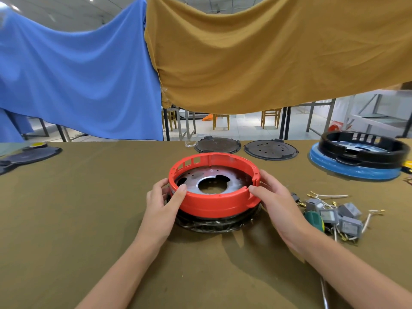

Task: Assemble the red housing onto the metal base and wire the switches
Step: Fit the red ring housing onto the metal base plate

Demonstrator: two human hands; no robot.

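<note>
The red housing (211,204), a ring with slots along its far left wall, sits over the round metal base (231,184), whose centre has a large hole. Both rest on a black plastic-wrapped ring (214,225) at the table's middle. My left hand (163,201) grips the housing's left rim, thumb on top and fingers curled outside. My right hand (278,201) holds the right rim by a tab, thumb on the front edge. Several grey switches (338,217) with white wires lie to the right of my right hand.
A green-handled tool (314,219) lies among the switches. Two dark round plates (270,150) lie at the far edge, a black housing on a blue ring (356,166) stands far right, and a dark plate (29,156) far left. Blue and tan cloths hang behind.
</note>
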